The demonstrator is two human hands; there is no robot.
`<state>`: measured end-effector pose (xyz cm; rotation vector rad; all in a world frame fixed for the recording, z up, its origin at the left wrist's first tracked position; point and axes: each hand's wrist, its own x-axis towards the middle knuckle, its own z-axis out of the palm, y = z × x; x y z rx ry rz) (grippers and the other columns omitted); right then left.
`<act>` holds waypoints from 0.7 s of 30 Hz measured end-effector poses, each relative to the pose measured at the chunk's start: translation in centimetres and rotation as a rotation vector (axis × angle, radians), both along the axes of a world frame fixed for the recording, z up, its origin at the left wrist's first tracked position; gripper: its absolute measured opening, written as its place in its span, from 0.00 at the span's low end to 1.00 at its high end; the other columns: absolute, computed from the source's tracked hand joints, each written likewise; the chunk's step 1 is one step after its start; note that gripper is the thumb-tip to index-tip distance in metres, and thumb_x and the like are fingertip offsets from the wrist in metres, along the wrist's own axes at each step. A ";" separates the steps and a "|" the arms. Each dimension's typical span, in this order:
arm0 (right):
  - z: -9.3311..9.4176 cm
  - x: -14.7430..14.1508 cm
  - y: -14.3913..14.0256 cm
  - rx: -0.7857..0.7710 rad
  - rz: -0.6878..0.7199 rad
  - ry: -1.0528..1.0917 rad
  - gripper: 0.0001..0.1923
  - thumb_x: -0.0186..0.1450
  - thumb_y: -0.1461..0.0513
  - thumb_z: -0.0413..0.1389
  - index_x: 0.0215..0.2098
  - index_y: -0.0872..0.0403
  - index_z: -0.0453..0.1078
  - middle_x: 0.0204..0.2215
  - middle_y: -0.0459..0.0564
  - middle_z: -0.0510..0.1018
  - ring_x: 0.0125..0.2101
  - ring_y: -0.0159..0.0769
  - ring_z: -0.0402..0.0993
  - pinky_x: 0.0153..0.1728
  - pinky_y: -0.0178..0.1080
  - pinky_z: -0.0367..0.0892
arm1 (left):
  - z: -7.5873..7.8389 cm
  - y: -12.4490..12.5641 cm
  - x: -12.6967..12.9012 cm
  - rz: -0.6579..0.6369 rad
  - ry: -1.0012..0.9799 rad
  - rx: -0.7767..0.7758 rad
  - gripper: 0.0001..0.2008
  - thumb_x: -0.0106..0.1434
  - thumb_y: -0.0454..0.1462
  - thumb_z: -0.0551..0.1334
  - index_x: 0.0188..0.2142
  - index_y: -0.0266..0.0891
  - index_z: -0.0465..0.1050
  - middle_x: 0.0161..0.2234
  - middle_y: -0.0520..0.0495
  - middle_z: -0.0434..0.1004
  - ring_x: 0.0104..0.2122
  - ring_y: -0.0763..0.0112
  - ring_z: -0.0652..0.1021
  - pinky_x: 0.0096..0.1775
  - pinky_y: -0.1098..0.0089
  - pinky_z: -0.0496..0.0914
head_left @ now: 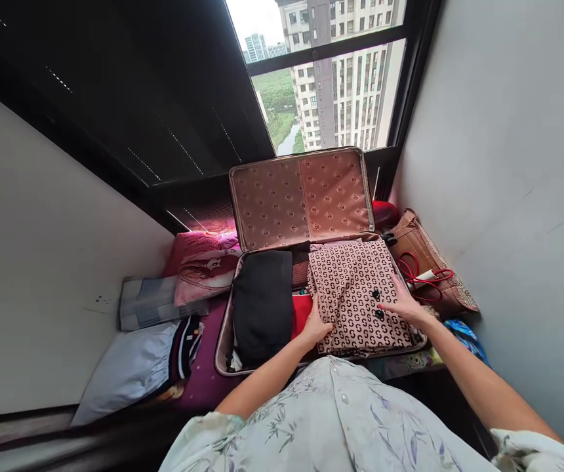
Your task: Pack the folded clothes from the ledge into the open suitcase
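Note:
A folded pink garment with a dark repeating print and black buttons (345, 288) lies in the right part of an open suitcase (223, 341). My left hand (314, 326) holds its left edge, the thumb lying on top. On the opposite side, my right hand (404, 304) grips the right edge, thumb stretched toward the buttons; some of its fingertips are hidden. Folded black clothing (263, 305) fills the suitcase's left part. Between the two piles shows a red item (302, 311), partly covered by the printed garment.
The raised lid (302, 200) leans back toward the window. Left of the suitcase are pink bedding (206, 278), a plaid folded cloth (149, 301) and a light-coloured pillow-like bundle (134, 360). At right, a brown bag (417, 246) with a red cord (442, 278) stands against the wall.

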<state>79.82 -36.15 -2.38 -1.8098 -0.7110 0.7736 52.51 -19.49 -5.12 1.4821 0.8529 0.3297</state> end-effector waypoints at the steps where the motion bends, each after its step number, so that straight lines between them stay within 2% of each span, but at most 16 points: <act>1: 0.0 -0.3 0.7 0.005 0.035 -0.171 0.48 0.57 0.60 0.60 0.74 0.50 0.52 0.69 0.56 0.64 0.68 0.46 0.60 0.66 0.48 0.60 | 0.3 0.2 0.9 -0.039 0.005 0.013 0.63 0.45 0.28 0.72 0.75 0.45 0.39 0.70 0.36 0.60 0.69 0.50 0.64 0.69 0.53 0.57; 2: -0.1 -0.5 1.3 -0.002 0.052 -0.296 0.47 0.58 0.62 0.57 0.74 0.52 0.51 0.70 0.56 0.63 0.69 0.45 0.58 0.67 0.47 0.58 | 0.7 0.4 1.7 -0.077 0.023 0.032 0.64 0.45 0.28 0.71 0.75 0.45 0.38 0.71 0.36 0.58 0.69 0.49 0.62 0.69 0.54 0.57; 4: -0.1 -0.9 1.8 -0.089 0.068 -0.466 0.44 0.60 0.67 0.51 0.75 0.55 0.51 0.67 0.58 0.67 0.66 0.46 0.63 0.66 0.49 0.59 | 1.7 0.7 2.4 -0.136 0.102 0.104 0.64 0.46 0.28 0.71 0.76 0.42 0.36 0.72 0.32 0.54 0.71 0.47 0.59 0.70 0.53 0.55; 7: 0.1 -1.9 1.0 -0.324 0.069 -0.701 0.40 0.64 0.68 0.50 0.75 0.53 0.54 0.65 0.64 0.68 0.62 0.56 0.66 0.60 0.59 0.63 | 3.3 0.7 1.6 -0.141 0.255 0.371 0.60 0.51 0.29 0.71 0.76 0.42 0.39 0.74 0.30 0.45 0.72 0.40 0.54 0.71 0.47 0.50; 10: 0.5 -4.1 0.8 -0.346 0.085 -0.988 0.37 0.69 0.60 0.54 0.75 0.43 0.54 0.73 0.62 0.53 0.69 0.67 0.50 0.61 0.68 0.56 | 4.0 0.3 0.4 -0.169 0.317 0.746 0.51 0.58 0.36 0.72 0.75 0.50 0.49 0.76 0.38 0.34 0.74 0.36 0.41 0.70 0.39 0.39; 12: 0.2 -6.0 1.9 -0.295 0.173 -1.097 0.37 0.70 0.54 0.56 0.75 0.37 0.52 0.76 0.55 0.46 0.72 0.68 0.40 0.64 0.69 0.49 | 3.2 0.4 0.4 -0.316 0.322 0.868 0.54 0.54 0.43 0.77 0.74 0.52 0.52 0.77 0.40 0.32 0.73 0.33 0.35 0.69 0.36 0.32; 15: -1.9 -8.4 4.4 -0.324 0.298 -1.105 0.37 0.69 0.49 0.55 0.74 0.33 0.52 0.77 0.51 0.44 0.72 0.70 0.39 0.64 0.72 0.46 | 0.6 1.1 1.1 -0.555 0.387 0.844 0.61 0.47 0.51 0.80 0.75 0.46 0.52 0.76 0.32 0.31 0.73 0.31 0.34 0.67 0.35 0.28; 18: -4.9 -9.7 5.8 -0.379 0.278 -1.098 0.35 0.70 0.49 0.52 0.74 0.36 0.52 0.76 0.55 0.46 0.72 0.69 0.41 0.63 0.73 0.45 | -2.3 2.0 1.5 -0.634 0.452 0.814 0.60 0.50 0.53 0.78 0.75 0.41 0.51 0.75 0.26 0.27 0.73 0.30 0.34 0.67 0.35 0.29; 21: -6.6 -10.1 5.3 -0.326 0.203 -1.129 0.37 0.72 0.50 0.49 0.76 0.39 0.47 0.76 0.59 0.47 0.72 0.69 0.40 0.63 0.72 0.44 | -3.7 2.1 1.4 -0.633 0.414 0.837 0.58 0.52 0.52 0.77 0.75 0.43 0.52 0.76 0.29 0.26 0.73 0.32 0.34 0.67 0.35 0.30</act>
